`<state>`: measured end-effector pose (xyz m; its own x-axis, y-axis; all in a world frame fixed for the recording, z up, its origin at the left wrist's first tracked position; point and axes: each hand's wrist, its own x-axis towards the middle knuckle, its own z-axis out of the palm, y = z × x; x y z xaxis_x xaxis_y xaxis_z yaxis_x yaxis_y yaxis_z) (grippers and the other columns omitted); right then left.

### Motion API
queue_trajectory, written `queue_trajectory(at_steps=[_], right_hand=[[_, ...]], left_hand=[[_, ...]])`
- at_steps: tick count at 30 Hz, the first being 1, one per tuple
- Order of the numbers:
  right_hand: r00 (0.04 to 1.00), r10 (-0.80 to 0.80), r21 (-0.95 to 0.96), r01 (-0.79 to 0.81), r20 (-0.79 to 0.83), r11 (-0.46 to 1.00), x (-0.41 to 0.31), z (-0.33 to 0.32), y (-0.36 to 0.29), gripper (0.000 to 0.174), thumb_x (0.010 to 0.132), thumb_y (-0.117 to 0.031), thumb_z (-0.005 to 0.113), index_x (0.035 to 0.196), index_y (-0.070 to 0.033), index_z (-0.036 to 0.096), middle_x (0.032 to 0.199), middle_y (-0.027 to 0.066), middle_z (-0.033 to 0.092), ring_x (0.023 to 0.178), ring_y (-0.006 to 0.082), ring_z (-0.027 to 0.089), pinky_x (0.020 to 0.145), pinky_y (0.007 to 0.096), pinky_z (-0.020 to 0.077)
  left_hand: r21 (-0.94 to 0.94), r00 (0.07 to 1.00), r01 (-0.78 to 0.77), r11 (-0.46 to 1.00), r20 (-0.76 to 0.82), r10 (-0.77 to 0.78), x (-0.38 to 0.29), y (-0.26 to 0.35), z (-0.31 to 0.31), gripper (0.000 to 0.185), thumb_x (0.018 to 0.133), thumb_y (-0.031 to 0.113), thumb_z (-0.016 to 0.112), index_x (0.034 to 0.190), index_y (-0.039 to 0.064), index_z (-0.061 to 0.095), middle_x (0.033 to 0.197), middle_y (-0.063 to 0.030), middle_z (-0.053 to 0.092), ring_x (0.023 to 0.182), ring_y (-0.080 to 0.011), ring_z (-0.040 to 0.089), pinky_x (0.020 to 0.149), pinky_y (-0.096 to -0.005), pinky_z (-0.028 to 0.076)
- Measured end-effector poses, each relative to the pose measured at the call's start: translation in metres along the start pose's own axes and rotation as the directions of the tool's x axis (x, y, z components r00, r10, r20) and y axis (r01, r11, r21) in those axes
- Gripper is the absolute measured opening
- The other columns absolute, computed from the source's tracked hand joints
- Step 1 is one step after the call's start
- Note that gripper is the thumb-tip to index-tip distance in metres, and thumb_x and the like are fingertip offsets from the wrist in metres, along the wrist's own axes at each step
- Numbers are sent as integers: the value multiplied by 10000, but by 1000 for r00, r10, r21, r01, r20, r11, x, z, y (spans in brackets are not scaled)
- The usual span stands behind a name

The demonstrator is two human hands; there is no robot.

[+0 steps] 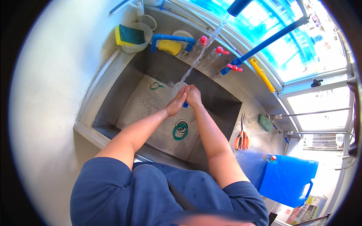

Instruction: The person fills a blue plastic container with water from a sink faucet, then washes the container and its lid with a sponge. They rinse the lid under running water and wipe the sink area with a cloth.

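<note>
Over the sink basin (141, 99) my two hands meet under the running water (202, 50). A clear round plastic container (176, 88) is held there, its far end in the stream. My left hand (177, 102) lies along its near side with fingers straight. My right hand (193, 95) is curled against it from the right, fingers touching my left ones. A small blue piece (185, 104) shows below the hands; whether it belongs to the container I cannot tell. A green ring (180, 131) lies over the drain, and a smaller green loop (155, 86) rests on the basin floor.
Behind the basin stand a blue pipe faucet (172, 37), a yellow sponge (169, 47) and two red-capped bottles (212, 56). A tub (135, 50) holds another sponge (130, 35). On the right are scissors (241, 138), a green scouring pad (265, 122) and a blue jerrycan (288, 179).
</note>
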<state>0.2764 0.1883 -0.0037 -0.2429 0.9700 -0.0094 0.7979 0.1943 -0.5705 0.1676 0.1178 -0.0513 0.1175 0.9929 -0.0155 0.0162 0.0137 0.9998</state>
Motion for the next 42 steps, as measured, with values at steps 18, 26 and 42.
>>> queue_trajectory(at_steps=[18, 26, 42], right_hand=[[1000, 28, 52, -28, -3, 998, -8, 32, -39, 296, 882, -273, 651, 1066, -48, 702, 1116, 251, 656, 1029, 418, 629, 902, 477, 502], [971, -227, -40, 231, 80, 972, -18, 24, -22, 264, 813, -120, 670, 1072, -84, 705, 1084, 197, 673, 1014, 392, 639, 903, 449, 508], [980, -113, -156, 139, 164, 978, -22, 37, -20, 482, 862, -200, 557, 1331, -95, 579, 1498, 216, 416, 1381, 304, 417, 1147, 599, 199]], left_hand=[[-42, 717, 432, 901, -590, -371, 13, -44, -35, 364, 927, 253, 636, 1184, -4, 616, 995, -194, 692, 923, -253, 674, 795, -379, 526], [-137, 798, 326, 935, -491, -350, 17, -54, -35, 537, 975, 394, 571, 1361, 26, 511, 1238, -147, 628, 1038, -257, 643, 840, -374, 540], [-525, 756, 509, 682, -108, -646, -9, -13, -28, 785, 952, 706, 373, 1384, 58, 466, 1317, -120, 593, 1143, -265, 621, 851, -471, 562]])
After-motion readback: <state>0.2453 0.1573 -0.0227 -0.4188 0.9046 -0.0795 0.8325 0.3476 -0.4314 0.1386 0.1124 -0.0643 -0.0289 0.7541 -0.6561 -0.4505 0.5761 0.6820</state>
